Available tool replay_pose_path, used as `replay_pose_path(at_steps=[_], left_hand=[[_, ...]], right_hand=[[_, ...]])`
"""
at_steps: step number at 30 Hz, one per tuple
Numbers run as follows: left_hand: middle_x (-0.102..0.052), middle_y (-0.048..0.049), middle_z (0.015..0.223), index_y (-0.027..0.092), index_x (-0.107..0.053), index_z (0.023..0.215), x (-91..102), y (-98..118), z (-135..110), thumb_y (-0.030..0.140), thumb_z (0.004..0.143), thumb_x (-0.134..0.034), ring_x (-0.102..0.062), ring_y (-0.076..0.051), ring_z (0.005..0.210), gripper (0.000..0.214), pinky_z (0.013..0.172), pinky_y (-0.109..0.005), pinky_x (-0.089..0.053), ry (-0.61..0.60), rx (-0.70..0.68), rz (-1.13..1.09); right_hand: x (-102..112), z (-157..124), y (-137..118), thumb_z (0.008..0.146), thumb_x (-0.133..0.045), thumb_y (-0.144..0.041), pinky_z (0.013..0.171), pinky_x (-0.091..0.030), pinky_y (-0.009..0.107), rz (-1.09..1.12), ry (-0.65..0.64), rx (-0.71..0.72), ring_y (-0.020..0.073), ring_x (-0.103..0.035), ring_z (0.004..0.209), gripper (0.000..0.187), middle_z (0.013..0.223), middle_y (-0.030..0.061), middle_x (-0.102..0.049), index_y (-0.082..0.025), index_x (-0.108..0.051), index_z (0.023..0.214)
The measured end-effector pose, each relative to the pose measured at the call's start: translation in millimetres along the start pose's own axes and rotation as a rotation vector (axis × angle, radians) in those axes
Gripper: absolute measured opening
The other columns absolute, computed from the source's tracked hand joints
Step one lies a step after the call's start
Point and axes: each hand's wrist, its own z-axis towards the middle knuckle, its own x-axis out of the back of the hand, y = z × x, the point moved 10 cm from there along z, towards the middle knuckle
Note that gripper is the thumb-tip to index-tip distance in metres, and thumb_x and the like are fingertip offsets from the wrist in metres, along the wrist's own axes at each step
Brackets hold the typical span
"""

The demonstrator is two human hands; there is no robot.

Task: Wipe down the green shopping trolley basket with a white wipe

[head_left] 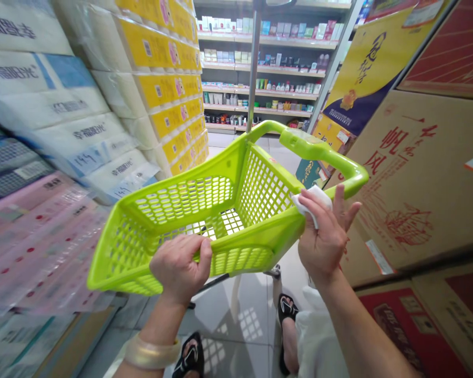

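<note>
A lime-green plastic shopping cart [228, 249] stands before me, side-on, its latticed basket holding nothing I can make out. Over the near rim, my left hand [181, 262] is closed with its fingers wrapped inside. My right hand [325, 231] presses a folded white tissue [317, 197] onto the rim's corner, close to where the green handle [323, 149] joins. Some of its fingers lie over the tissue, while others stick out free. A metal pole [254, 68] rises from the far side of the cart.
On the left are stacked tissue packs [90, 131] and yellow-labelled paper rolls [161, 89]. Cardboard cartons [429, 194] crowd the right side. Shelves [268, 68] of small boxes and bottles stand behind. Below are the tiled floor [236, 341] and my sandalled feet [191, 354].
</note>
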Motion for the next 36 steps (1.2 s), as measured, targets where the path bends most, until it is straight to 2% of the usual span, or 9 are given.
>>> replay_pose_path(at_steps=[5,12,16,18,24,26,32,34,36], left_hand=[[-0.063,-0.0011,0.057,0.020,-0.064,0.061,3.8,-8.0,-2.5,0.026,0.092,-0.048,-0.055,-0.017,0.056,0.036,0.056,-0.030,-0.035,0.013,-0.006,0.032],[-0.061,-0.0006,0.055,0.020,-0.064,0.060,3.8,-18.1,-5.4,0.031,0.094,-0.045,-0.054,-0.016,0.055,0.040,0.056,-0.029,-0.033,-0.041,0.009,0.052],[-0.060,-0.0008,0.053,0.021,-0.061,0.056,4.5,-25.3,-7.7,0.034,0.094,-0.042,-0.054,-0.017,0.055,0.045,0.055,-0.028,-0.032,-0.088,0.049,0.068],[-0.063,-0.0009,0.057,0.021,-0.062,0.058,4.8,-29.5,-9.5,0.035,0.094,-0.041,-0.056,-0.017,0.057,0.044,0.055,-0.027,-0.032,-0.128,0.080,0.050],[-0.066,-0.0002,0.062,0.023,-0.066,0.064,7.9,-36.4,-20.1,0.039,0.095,-0.038,-0.061,-0.016,0.063,0.045,0.055,-0.025,-0.033,-0.234,0.171,0.028],[-0.069,-0.0001,0.066,0.023,-0.067,0.064,8.3,-40.7,-23.6,0.040,0.095,-0.037,-0.062,-0.016,0.066,0.046,0.056,-0.024,-0.034,-0.262,0.185,0.024],[-0.071,-0.0052,0.068,0.021,-0.067,0.063,16.6,-47.5,-22.5,0.035,0.095,-0.037,-0.064,-0.023,0.072,0.046,0.072,-0.033,-0.040,-0.346,0.114,0.167],[-0.075,-0.0083,0.083,0.019,-0.073,0.083,29.5,-32.1,-15.2,0.032,0.095,-0.039,-0.065,-0.027,0.085,0.038,0.083,-0.040,-0.040,-0.272,0.133,0.182],[-0.074,-0.0089,0.100,0.020,-0.069,0.108,33.6,1.2,-7.8,0.029,0.097,-0.037,-0.064,-0.026,0.096,0.035,0.087,-0.041,-0.041,-0.235,0.147,0.060]], right_hand=[[-18.7,-12.4,-34.3,0.091,-0.040,0.000,0.124,0.001,0.048,0.063,-0.200,0.111,0.0202,-0.034,0.144,0.046,0.120,-0.0003,-0.072,-0.025,-0.065,0.119],[23.1,22.4,14.4,0.093,-0.043,-0.007,0.121,-0.005,0.059,-0.062,-0.077,-0.014,0.0259,-0.037,0.142,0.035,0.115,0.0060,-0.073,-0.022,-0.068,0.112],[-0.8,10.6,-30.9,0.087,-0.039,0.001,0.121,-0.023,0.043,0.077,-0.322,0.242,0.0195,-0.046,0.137,0.044,0.115,0.0031,-0.073,-0.021,-0.067,0.113],[-5.9,6.6,-39.8,0.086,-0.042,0.000,0.122,-0.023,0.042,0.096,-0.379,0.306,0.0196,-0.050,0.134,0.043,0.114,0.0006,-0.074,-0.023,-0.067,0.112],[24.8,42.0,30.0,0.091,-0.043,-0.008,0.117,-0.031,0.050,-0.040,-0.265,0.101,0.0236,-0.055,0.129,0.034,0.107,0.0055,-0.075,-0.023,-0.069,0.106],[33.5,44.8,37.0,0.092,-0.044,-0.011,0.115,-0.034,0.050,-0.038,-0.241,0.061,0.0246,-0.058,0.125,0.031,0.105,0.0062,-0.075,-0.023,-0.070,0.104],[44.6,24.2,-9.8,0.089,-0.042,-0.006,0.110,-0.039,0.047,0.016,-0.209,0.073,0.0236,-0.065,0.110,0.034,0.104,0.0059,-0.075,-0.021,-0.069,0.104],[47.3,20.0,-25.9,0.087,-0.042,-0.005,0.109,-0.039,0.046,0.015,-0.192,0.082,0.0231,-0.065,0.107,0.036,0.103,0.0059,-0.075,-0.021,-0.069,0.105],[49.8,17.7,-38.9,0.086,-0.042,-0.003,0.107,-0.039,0.045,0.016,-0.171,0.078,0.0230,-0.065,0.105,0.037,0.102,0.0060,-0.075,-0.021,-0.068,0.106]])
